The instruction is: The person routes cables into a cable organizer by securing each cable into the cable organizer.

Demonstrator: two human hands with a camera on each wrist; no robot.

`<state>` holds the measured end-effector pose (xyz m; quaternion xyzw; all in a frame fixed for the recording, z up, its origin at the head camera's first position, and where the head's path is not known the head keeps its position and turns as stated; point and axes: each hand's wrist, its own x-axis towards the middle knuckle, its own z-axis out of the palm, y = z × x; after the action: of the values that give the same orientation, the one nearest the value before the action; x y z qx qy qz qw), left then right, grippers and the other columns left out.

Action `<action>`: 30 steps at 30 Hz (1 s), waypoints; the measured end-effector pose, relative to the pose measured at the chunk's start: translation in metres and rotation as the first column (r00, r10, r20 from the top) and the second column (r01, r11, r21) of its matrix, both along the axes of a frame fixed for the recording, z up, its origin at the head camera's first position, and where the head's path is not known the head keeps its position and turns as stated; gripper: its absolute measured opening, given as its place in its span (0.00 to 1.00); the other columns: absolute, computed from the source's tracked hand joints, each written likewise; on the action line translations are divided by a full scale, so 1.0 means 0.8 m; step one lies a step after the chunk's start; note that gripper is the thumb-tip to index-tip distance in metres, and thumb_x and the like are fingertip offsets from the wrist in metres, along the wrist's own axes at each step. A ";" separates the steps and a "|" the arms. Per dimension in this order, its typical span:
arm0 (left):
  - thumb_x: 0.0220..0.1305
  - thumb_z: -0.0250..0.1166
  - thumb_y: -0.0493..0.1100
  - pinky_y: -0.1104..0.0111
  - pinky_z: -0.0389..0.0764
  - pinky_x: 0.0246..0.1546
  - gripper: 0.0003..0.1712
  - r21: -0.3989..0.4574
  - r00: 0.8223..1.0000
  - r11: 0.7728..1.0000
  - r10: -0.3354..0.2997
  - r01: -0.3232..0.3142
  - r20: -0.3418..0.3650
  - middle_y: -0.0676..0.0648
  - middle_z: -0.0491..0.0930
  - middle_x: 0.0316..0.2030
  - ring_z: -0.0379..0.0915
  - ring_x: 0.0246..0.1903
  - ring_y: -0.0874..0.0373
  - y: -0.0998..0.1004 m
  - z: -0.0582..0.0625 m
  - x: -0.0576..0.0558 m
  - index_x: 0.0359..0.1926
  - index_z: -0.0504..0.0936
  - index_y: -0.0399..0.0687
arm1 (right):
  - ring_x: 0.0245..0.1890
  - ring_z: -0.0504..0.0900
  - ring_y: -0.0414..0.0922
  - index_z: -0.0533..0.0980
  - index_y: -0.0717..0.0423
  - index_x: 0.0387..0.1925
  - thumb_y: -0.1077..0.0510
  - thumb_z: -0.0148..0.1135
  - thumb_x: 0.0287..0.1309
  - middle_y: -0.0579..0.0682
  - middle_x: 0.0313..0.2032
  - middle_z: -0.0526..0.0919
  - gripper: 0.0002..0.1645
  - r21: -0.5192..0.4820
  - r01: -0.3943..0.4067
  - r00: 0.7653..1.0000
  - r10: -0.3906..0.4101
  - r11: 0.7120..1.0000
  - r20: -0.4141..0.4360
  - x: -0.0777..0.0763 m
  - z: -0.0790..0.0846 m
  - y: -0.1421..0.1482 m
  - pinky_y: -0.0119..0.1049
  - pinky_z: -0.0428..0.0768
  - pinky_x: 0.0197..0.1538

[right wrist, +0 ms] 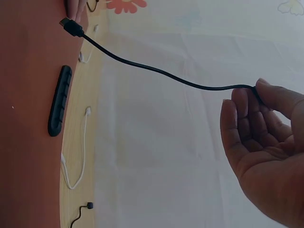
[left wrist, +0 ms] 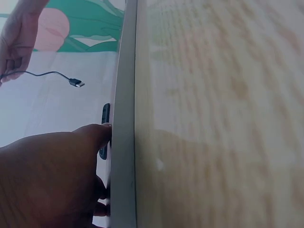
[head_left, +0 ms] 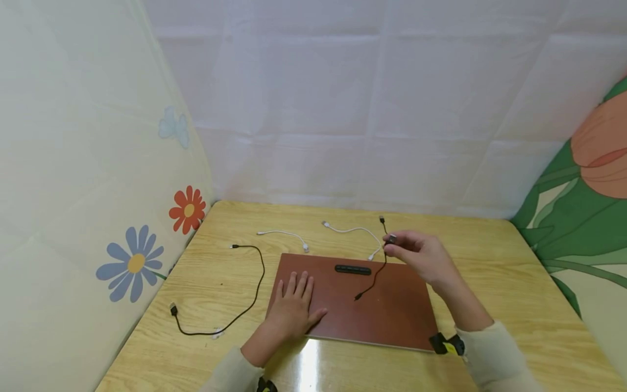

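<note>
Between thumb and fingertips my right hand (head_left: 426, 256) pinches a short black USB cable (right wrist: 161, 72) above a reddish-brown board (head_left: 352, 321). The cable's free end, a plug (right wrist: 72, 27), hangs over the board; in the head view another connector (head_left: 391, 239) shows at the fingertips. My left hand (head_left: 291, 313) rests flat on the board's left part, fingers spread. Near the board's far edge sits a black slotted cable holder (head_left: 352, 269), with no cable in its slots. The left wrist view shows the left thumb (left wrist: 97, 135) against the board and the holder (left wrist: 106, 114) beyond it.
Two short white cables (head_left: 286, 233) (head_left: 352, 228) lie behind the board on the wooden table (head_left: 470, 245). A longer black cable (head_left: 262, 267) curves on the left. Another black plug (head_left: 382, 219) lies behind the right hand. Flower-patterned cloth (head_left: 137, 261) and white cloth (head_left: 318, 136) enclose the table.
</note>
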<state>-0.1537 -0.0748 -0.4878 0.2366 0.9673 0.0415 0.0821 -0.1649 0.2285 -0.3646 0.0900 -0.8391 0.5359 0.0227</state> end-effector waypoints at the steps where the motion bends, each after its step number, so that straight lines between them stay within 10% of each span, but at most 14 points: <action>1: 0.75 0.43 0.70 0.40 0.52 0.73 0.47 0.003 1.000 1.000 -0.002 0.002 -0.002 0.40 0.49 0.79 0.43 0.78 0.38 0.000 0.001 0.000 0.80 0.53 0.44 | 0.43 0.85 0.36 0.83 0.63 0.48 0.53 0.67 0.66 0.52 0.49 0.86 0.17 -0.013 -0.007 1.000 0.007 1.000 0.011 -0.001 -0.001 -0.002 0.31 0.83 0.47; 18: 0.77 0.54 0.59 0.44 0.59 0.72 0.36 0.167 0.999 0.985 -0.034 0.037 -0.022 0.39 0.55 0.77 0.50 0.76 0.39 0.005 0.010 -0.016 0.75 0.65 0.42 | 0.39 0.84 0.37 0.84 0.62 0.48 0.56 0.69 0.65 0.54 0.42 0.87 0.15 0.013 -0.098 0.995 0.098 0.995 0.015 -0.015 -0.023 -0.033 0.39 0.85 0.44; 30: 0.81 0.47 0.50 0.55 0.72 0.65 0.24 0.531 0.989 0.839 -0.146 0.114 0.018 0.42 0.75 0.63 0.70 0.65 0.49 0.037 0.026 -0.018 0.66 0.74 0.41 | 0.38 0.82 0.39 0.83 0.65 0.49 0.58 0.67 0.66 0.54 0.39 0.85 0.15 0.004 -0.177 0.984 0.177 0.984 0.021 -0.026 -0.035 -0.049 0.33 0.82 0.41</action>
<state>-0.1680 -0.0450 -0.4670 0.3137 0.8974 0.3071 0.0443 -0.1858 0.1896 -0.3929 0.1589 -0.8297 0.5341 -0.0337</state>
